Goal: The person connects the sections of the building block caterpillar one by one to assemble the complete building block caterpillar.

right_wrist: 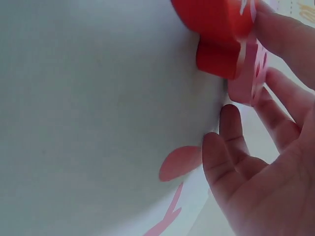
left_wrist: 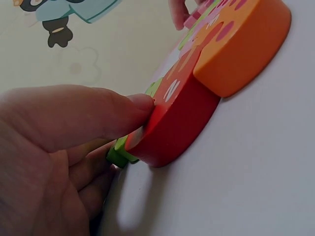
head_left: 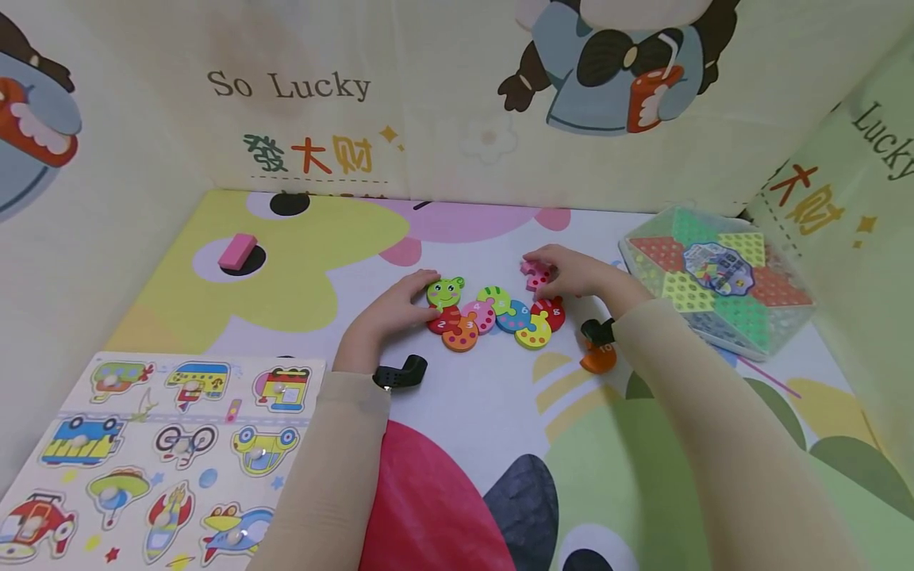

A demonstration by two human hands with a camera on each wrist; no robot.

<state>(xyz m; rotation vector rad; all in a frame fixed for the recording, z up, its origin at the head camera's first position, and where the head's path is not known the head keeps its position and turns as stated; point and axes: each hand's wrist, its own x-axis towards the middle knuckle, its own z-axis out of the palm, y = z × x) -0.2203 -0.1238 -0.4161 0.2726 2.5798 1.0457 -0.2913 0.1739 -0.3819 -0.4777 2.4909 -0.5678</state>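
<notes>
A row of joined caterpillar puzzle pieces [head_left: 496, 311] lies on the mat, with a green smiling head [head_left: 444, 292] at its left end and a red piece [head_left: 548, 313] at its right. My left hand [head_left: 385, 313] holds the head end; its thumb presses the red number 2 piece [left_wrist: 172, 115] and its fingers lie behind the head. Between thumb and fingers, my right hand [head_left: 574, 274] pinches a pink spotted puzzle piece [head_left: 535, 275], touching the top of the right-end red piece. Below the right wrist sits a loose orange piece [head_left: 598, 359].
At the right stands a clear plastic box [head_left: 717, 281] with coloured studded plates. A vehicle peg board [head_left: 157, 452] lies at the front left, and a pink block [head_left: 238, 251] at the back left. Printed walls [head_left: 443, 103] rise at the back and sides.
</notes>
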